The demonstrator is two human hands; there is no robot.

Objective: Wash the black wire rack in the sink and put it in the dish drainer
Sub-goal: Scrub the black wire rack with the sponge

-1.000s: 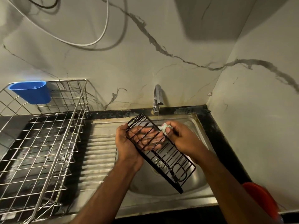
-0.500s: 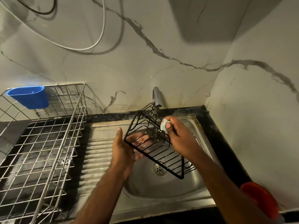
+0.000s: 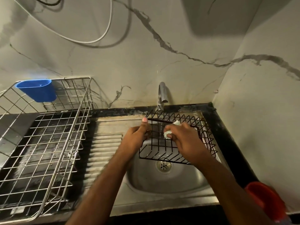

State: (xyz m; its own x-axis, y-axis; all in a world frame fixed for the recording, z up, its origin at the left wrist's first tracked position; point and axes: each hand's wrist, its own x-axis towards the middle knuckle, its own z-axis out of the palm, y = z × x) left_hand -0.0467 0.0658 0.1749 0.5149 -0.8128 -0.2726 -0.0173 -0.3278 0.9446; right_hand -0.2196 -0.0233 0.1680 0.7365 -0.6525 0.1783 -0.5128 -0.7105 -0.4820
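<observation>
The black wire rack (image 3: pixel 164 153) hangs over the steel sink (image 3: pixel 168 184), turned level with its open side up, right under the tap (image 3: pixel 161 96). My left hand (image 3: pixel 135 138) grips the rack's left end, thumb up. My right hand (image 3: pixel 186 140) is inside the rack, closed on a small whitish scrub pad (image 3: pixel 168 133) pressed against the wires. A thin stream of water falls from the tap into the rack. The silver wire dish drainer (image 3: pixel 48 143) stands to the left on the counter.
A blue plastic cup holder (image 3: pixel 38 90) hangs on the drainer's back rim. The ribbed draining board (image 3: pixel 103 153) lies between drainer and basin. A red object (image 3: pixel 266 200) sits at the counter's near right. Walls close off the back and right; a white cable (image 3: pixel 90 41) hangs above.
The rack has swung from a steep tilt to lying level and wide under the tap. My left hand shifted to its left end, and my right hand moved inside with the pad.
</observation>
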